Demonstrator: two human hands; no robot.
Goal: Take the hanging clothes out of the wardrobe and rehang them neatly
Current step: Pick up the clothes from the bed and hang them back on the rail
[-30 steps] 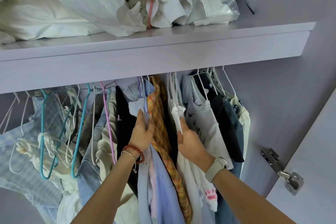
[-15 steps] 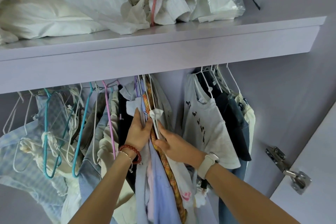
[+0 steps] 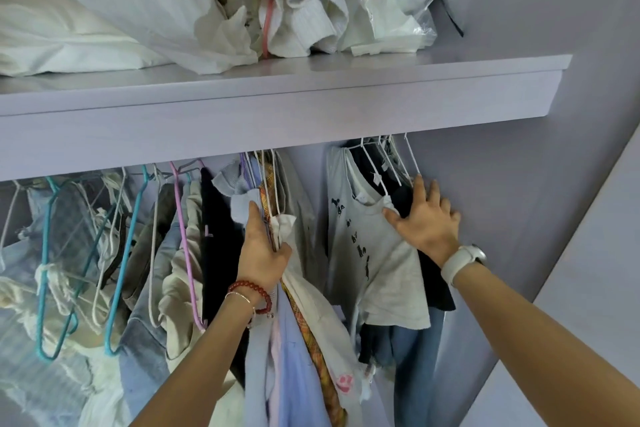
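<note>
Left hand [image 3: 265, 253] grips a bunch of hanging clothes [image 3: 294, 305] at shoulder height, fingers curled round the fabric. Right hand [image 3: 424, 218] lies spread and flat on the white printed T-shirt [image 3: 377, 253], holding nothing. Garments are light, soft and prone to slipping off; best taken at the wire hangers [image 3: 384, 163]. The rail appears hidden behind the shelf [image 3: 277, 104], which carries piled linen.

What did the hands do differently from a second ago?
The right hand left the middle bunch and moved right, onto the white printed T-shirt and the dark clothes behind it. A gap opened between the two groups. The left hand stayed gripping the middle clothes. The shelf pile and left-side hangers look unchanged.
</note>
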